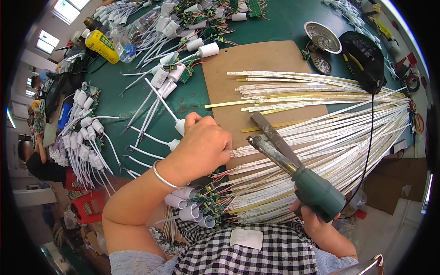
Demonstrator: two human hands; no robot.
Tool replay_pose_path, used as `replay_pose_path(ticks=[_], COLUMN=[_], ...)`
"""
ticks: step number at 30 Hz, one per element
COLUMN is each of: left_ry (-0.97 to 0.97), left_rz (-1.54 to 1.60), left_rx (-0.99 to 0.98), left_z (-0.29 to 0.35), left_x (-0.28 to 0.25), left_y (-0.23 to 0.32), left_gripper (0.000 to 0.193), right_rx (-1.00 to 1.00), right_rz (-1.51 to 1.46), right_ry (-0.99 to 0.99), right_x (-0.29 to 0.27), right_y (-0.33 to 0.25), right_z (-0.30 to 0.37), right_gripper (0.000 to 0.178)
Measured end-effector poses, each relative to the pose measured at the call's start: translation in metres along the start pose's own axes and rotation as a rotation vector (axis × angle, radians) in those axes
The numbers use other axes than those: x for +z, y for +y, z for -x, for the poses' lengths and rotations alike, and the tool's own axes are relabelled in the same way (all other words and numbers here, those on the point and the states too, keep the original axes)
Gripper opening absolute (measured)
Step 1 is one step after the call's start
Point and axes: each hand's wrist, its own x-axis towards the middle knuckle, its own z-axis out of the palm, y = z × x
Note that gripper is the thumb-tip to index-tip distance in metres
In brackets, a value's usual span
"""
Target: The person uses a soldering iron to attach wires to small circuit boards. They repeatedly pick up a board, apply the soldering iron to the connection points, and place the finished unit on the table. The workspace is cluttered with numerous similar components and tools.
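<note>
My left hand (201, 142), a metal bangle on its wrist, is closed with the fingers curled down at the left ends of the light strips (330, 140). What it pinches is hidden beneath it. White plastic lamp caps (179, 127) with white cables lie just beyond its knuckles. My right hand (314, 222) grips a green-handled soldering iron (321, 195), its darkened metal end pointing up and left over the strips. Small green circuit boards (211, 201) with red wires and more white caps lie below my left hand, by the checked apron (215, 252).
Brown board (261, 55) lies under the strips on the green table (284, 27). At the far right are a metal bowl (323, 37) and a black mesh item (362, 59). Caps and cables (82, 137) pile up left; a yellow bottle (101, 46) stands behind. A person (41, 160) sits far left.
</note>
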Motion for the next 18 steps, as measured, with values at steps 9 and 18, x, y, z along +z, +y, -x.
replay_pose_path(ticks=[9, 18], left_ry=[0.015, -0.012], left_rz=[-0.012, -0.043], left_rx=[-0.002, -0.041], left_z=[0.0012, 0.0026], left_x=[0.0015, -0.0008], left_y=[-0.0005, 0.0021], left_gripper=[0.004, 0.001], right_rx=[-0.009, -0.091], right_rz=[-0.050, -0.091], right_ry=[0.027, -0.009], right_x=[0.0022, -0.0014], right_y=[-0.0033, -0.0023], right_z=[-0.0026, -0.0041], right_gripper=[0.048, 0.044])
